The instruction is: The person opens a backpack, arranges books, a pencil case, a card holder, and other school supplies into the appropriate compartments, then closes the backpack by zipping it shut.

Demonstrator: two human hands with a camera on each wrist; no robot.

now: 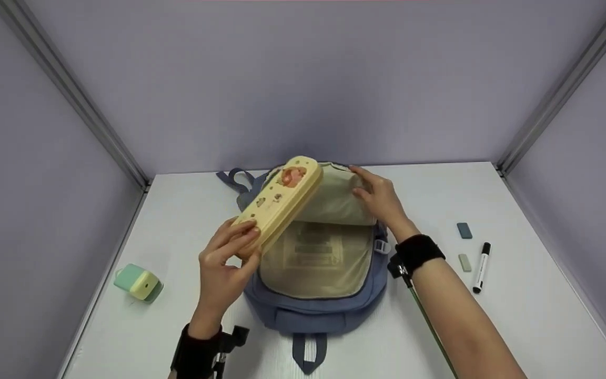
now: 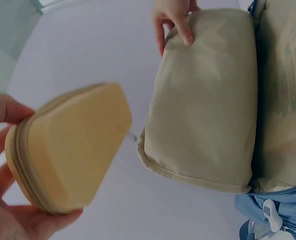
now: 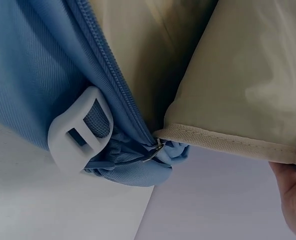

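Note:
A pale yellow zipped pencil case (image 1: pixel 287 195) with small printed pictures is gripped at its near end by my left hand (image 1: pixel 224 268), fingers over the top and thumb on the side. It is tilted above a blue backpack (image 1: pixel 313 321), which lies on the table with its front panel unzipped. My right hand (image 1: pixel 382 202) pinches the edge of the beige-lined flap (image 2: pixel 208 100) and holds it up. Below the flap, the beige lining (image 1: pixel 313 263) shows. In the right wrist view, a white strap buckle (image 3: pixel 80 132) hangs beside the zipper (image 3: pixel 107 60).
To the left stands a small green and yellow block-shaped item (image 1: pixel 139 283). On the right lie a black-and-white marker (image 1: pixel 482 267), a dark teal block (image 1: pixel 464 230) and a pale green block (image 1: pixel 464 262). Grey walls (image 1: pixel 303 79) enclose the white table (image 1: pixel 187 205).

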